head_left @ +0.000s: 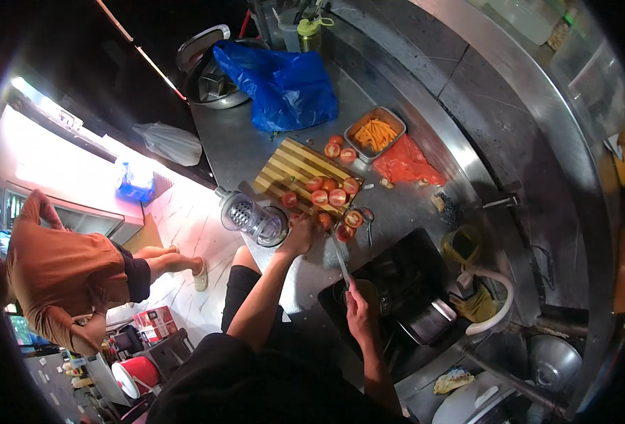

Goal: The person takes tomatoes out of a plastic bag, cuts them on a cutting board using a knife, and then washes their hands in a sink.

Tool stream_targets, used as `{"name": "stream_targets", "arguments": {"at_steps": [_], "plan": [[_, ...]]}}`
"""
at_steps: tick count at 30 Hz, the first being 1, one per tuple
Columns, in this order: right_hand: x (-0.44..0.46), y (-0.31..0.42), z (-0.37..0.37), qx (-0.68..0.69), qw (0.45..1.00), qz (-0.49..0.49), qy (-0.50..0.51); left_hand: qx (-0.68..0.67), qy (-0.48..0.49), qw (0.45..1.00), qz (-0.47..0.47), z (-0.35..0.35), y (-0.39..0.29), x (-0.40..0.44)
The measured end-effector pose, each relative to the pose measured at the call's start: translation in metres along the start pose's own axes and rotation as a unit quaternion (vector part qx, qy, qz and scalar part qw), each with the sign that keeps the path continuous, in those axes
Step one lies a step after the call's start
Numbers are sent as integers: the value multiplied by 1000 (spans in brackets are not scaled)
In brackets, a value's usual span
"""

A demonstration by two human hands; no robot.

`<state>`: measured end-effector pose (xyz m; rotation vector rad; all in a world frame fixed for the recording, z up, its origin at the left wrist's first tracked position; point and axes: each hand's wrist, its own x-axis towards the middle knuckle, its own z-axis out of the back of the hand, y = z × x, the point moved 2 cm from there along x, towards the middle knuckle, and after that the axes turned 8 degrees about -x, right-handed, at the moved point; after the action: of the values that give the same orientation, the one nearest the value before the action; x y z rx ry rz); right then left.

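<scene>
"What is the right hand doing?"

"Its fingers are wrapped tight around the handle of a knife. The blade points up toward the cut tomatoes."

"And the left hand?"

"Its fingers are bent, right by a tomato piece. I can't tell if they have hold of it."

"Where are the cut tomatoes?"

"Lots are on the stripy board, and many show their wet red insides. A few more sit by its far edge, near a metal box of orange sticks."

"What else is close?"

"A clear jar is just beside the left hand. A blue bag lies past the board."
</scene>
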<state>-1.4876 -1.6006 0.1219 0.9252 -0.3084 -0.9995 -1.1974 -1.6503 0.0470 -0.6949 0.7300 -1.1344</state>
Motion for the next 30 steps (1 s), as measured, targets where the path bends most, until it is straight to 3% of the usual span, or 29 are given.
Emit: {"name": "stream_targets", "arguments": {"at_steps": [3,6,9,13,15,17,21,24,26,30], "plan": [[7,8,1,-37,999,20,-10,-51,-30,998,-30,-3,2,-6],[11,6,-3,-40,999,16,-8,-121,-94,988,22,-13,3,-7],[18,11,3,-57,998,21,0,-167,-273,947,-12,-35,21,-5],[25,22,10,-97,994,56,-2,-165,-284,944,21,-23,-17,-17],[28,27,10,-128,990,54,13,-180,-340,923,16,-41,3,-12],[30,32,8,-151,987,49,24,-275,-384,880,47,-55,11,-9],[35,21,-1,-224,969,100,-25,-343,-433,829,87,-70,11,-4],[34,28,4,-239,964,108,-36,-246,-463,851,33,-66,-4,-2],[38,34,6,-240,964,104,-37,-266,-461,845,54,-60,-20,-5],[60,52,8,-292,954,56,51,-243,-444,861,57,-60,-20,-5]]}}
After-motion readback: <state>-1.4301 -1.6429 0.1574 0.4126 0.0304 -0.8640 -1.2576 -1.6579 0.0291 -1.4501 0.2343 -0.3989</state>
